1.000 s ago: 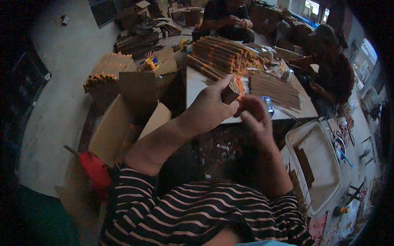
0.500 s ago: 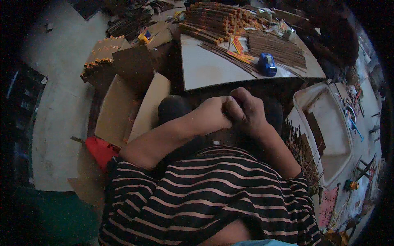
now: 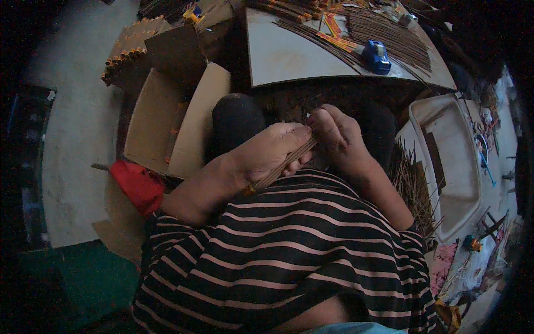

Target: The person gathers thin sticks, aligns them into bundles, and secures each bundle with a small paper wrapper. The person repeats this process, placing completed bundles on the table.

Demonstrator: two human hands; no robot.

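Observation:
A slim bundle of thin brown sticks (image 3: 285, 166), which look like incense sticks, lies slantwise in front of my striped shirt, over my lap. My left hand (image 3: 272, 146) is closed around it, with the fingertips curling out beneath. The lower-left end of the bundle shows past the wrist. At the upper end my right hand (image 3: 339, 133) is closed, fingers bent and pressed together against the left hand's fingers. A small pale bit shows at its fingertips, too small to name. The right hand's grip on the bundle's end is mostly hidden.
Ahead stands a white table (image 3: 281, 53) with loose brown sticks (image 3: 389, 39), red-yellow paper strips (image 3: 336, 40) and a blue tape dispenser (image 3: 377, 57). An open cardboard box (image 3: 153, 119) and a red cloth (image 3: 136, 186) are at left. At right is a white plastic tub (image 3: 464, 183).
The left hand has turned, so the bundle now shows beneath it, where it was hidden before. Both hands stay close together. The view has tilted downward, and the table sits higher in it.

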